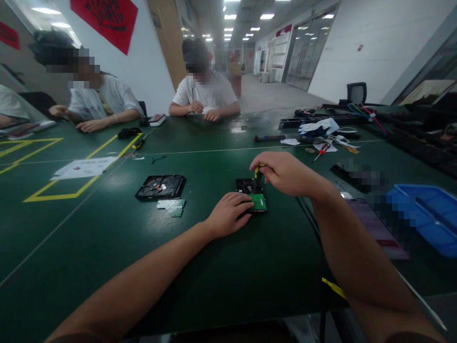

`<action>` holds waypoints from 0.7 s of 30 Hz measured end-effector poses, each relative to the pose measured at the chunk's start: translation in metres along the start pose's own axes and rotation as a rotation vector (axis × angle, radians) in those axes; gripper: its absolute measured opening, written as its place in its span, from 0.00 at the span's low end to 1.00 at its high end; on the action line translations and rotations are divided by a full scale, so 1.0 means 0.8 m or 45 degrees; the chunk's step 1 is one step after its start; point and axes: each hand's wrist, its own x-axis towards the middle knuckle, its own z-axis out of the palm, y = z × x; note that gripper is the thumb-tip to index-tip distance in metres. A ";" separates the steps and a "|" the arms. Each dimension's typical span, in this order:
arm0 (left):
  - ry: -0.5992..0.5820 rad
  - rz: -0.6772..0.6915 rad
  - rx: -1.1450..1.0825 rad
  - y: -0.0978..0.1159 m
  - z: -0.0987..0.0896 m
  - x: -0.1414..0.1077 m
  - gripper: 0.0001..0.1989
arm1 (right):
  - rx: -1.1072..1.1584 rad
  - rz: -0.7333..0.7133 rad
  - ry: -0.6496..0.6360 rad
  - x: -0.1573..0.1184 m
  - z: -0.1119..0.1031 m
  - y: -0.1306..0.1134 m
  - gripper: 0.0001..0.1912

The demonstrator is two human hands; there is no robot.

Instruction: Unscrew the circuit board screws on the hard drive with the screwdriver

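Observation:
A hard drive [244,185] with a green circuit board [260,202] on its near half lies in front of me. My left hand [230,214] holds it from the left, fingers over the board's edge and thumb by the near side. Above the drive, my right hand [282,174] is closed round the yellow and black handle of a screwdriver [257,174]. Its shaft points down at the board's far edge; the tip's exact contact is too small to make out. To the left lie an opened black drive casing [161,186] and a loose circuit board [173,206].
Small loose bits, perhaps screws [190,185], lie beside the casing. On the right stand a blue bin [424,209], a purple sheet [374,224] and a red screwdriver [322,151]. White gloves [319,127] lie farther back. Two people [205,93] [103,100] sit across the green table [107,252].

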 end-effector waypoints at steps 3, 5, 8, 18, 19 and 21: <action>-0.004 -0.004 -0.005 0.001 -0.001 0.000 0.18 | -0.004 0.023 0.013 0.000 -0.001 -0.002 0.15; -0.002 0.000 -0.005 0.001 -0.002 0.001 0.18 | -0.015 0.060 0.024 0.001 -0.002 -0.003 0.12; -0.008 0.004 -0.003 0.001 -0.003 0.001 0.18 | -0.046 0.112 0.036 0.002 -0.002 -0.005 0.08; -0.023 0.000 0.007 0.000 -0.002 0.000 0.18 | -0.069 0.064 0.028 0.002 -0.001 -0.006 0.08; -0.018 0.003 0.006 -0.001 -0.001 0.000 0.18 | -0.068 0.062 0.024 0.002 -0.001 -0.006 0.10; -0.008 0.009 0.005 -0.001 0.000 0.000 0.18 | -0.064 0.060 0.022 0.002 0.000 -0.005 0.13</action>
